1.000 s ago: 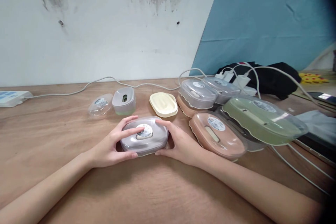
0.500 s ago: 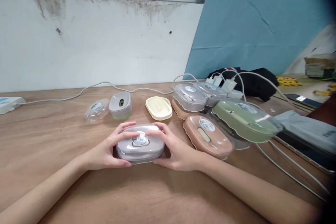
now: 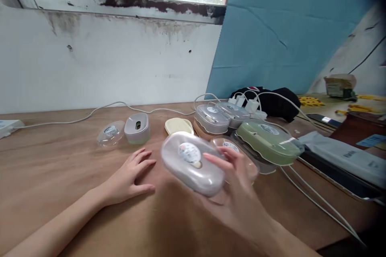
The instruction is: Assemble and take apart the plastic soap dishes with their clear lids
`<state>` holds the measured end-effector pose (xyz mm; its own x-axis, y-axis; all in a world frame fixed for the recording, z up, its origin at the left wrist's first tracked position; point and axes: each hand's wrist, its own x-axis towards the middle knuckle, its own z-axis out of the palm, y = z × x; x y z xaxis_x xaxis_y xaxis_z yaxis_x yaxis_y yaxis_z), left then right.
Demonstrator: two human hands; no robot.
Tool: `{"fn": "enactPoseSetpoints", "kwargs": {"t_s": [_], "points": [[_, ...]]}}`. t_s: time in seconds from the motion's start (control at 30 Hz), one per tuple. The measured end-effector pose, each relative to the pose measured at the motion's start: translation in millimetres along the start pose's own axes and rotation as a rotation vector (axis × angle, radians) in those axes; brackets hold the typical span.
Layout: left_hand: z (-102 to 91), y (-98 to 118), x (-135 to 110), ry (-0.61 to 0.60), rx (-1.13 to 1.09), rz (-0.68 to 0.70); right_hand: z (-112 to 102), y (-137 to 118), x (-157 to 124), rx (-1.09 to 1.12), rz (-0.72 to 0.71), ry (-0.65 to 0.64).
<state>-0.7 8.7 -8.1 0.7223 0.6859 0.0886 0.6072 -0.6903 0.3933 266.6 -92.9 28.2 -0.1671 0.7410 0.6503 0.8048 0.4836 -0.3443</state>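
My right hand (image 3: 238,176) grips a grey soap box with a clear lid and a round sticker (image 3: 191,163), lifted off the wooden table (image 3: 60,176) and tilted, blurred by motion. My left hand (image 3: 129,176) rests open on the table just left of the box, fingers spread, holding nothing. Behind the lifted box lie a cream lid (image 3: 177,125), a small grey box (image 3: 137,127) and a loose clear lid (image 3: 110,132).
To the right stand several lidded boxes: a green one (image 3: 268,141), a pink one (image 3: 232,144) partly hidden, two grey ones (image 3: 212,118). White chargers and cables (image 3: 250,104) trail past a black cloth (image 3: 271,98). A white wall and blue board stand behind.
My right hand has lifted the grey box off the table and moved it right, tilted. My left hand let go and now lies flat. The camera has tilted up.
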Motion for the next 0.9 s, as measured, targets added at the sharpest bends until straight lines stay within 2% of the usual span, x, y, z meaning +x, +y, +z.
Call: {"fn": "enactPoseSetpoints", "kwargs": {"t_s": [0.07,0.13,0.27,0.37,0.43,0.53,0.7,0.83,0.9], "points": [[0.5,-0.6,-0.5,0.011,0.005,-0.018,-14.7,6.9,-4.6,-0.093,0.065,0.108],[1.3,-1.4,-0.9,0.023,0.006,-0.015,-28.9,19.3,-8.8,-0.190,0.111,0.161],[2.9,-2.5,-0.7,0.035,0.008,0.001,-49.2,50.0,-19.3,-0.404,0.171,0.175],[4.2,-2.5,0.0,0.048,0.016,0.013,-53.5,64.4,-26.7,-0.517,0.216,0.148],[4.7,-2.2,0.3,0.056,0.017,0.015,-52.0,67.5,-27.9,-0.581,0.194,0.128],[4.0,-1.4,0.5,0.060,0.019,0.010,-46.7,67.1,-22.4,-0.671,0.089,0.127],[0.7,1.8,0.5,0.030,0.054,0.003,-35.6,62.8,-8.3,-0.713,-0.017,0.138],[-0.6,5.9,0.5,0.034,0.106,0.013,-21.1,38.9,-7.1,-0.741,-0.023,0.142],[-0.5,7.1,0.6,0.037,0.125,0.017,-8.9,20.5,-10.4,-0.684,-0.093,0.083]]}}
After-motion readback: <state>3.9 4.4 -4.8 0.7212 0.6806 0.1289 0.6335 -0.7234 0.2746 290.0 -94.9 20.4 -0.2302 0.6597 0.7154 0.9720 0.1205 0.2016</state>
